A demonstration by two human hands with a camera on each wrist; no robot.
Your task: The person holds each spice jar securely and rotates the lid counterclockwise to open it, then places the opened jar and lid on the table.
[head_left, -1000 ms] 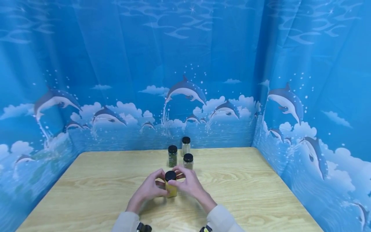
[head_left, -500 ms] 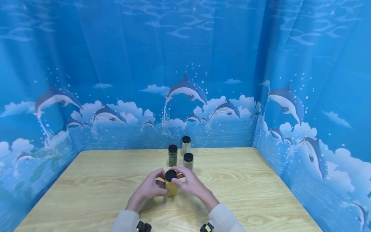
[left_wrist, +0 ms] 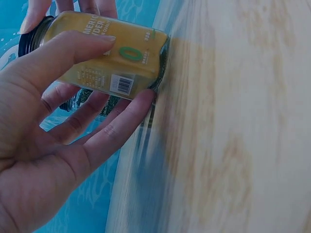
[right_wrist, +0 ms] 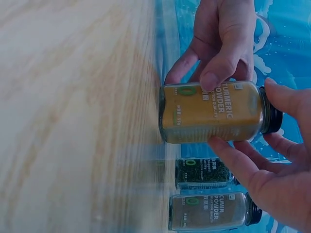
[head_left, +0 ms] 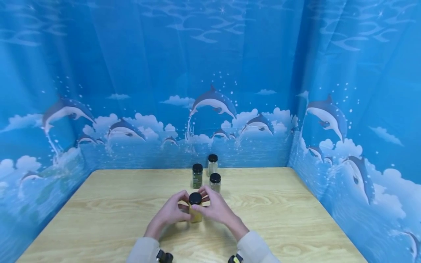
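A square glass jar of turmeric powder (head_left: 196, 215) with a black lid (head_left: 195, 198) stands upright on the table. My left hand (head_left: 172, 210) grips its body from the left, thumb across the label in the left wrist view. From the right, my right hand (head_left: 216, 208) holds the upper part. In the right wrist view its thumb presses the lid's edge and its index fingertip touches the jar's side. Behind the hands stand a jar of chopped parsley (head_left: 197, 178) and a jar of cumin powder (head_left: 215, 185).
Farthest back, near the table's rear edge, is another black-capped glass jar (head_left: 212, 168) with pale contents. The wood-grain table (head_left: 279, 219) ends at a blue dolphin-print curtain (head_left: 148, 73) at the back and both sides.
My right thumb has slid right along the lid's edge and then come back left, its fingers shifting around the cap. The left hand and the jar have kept their place.
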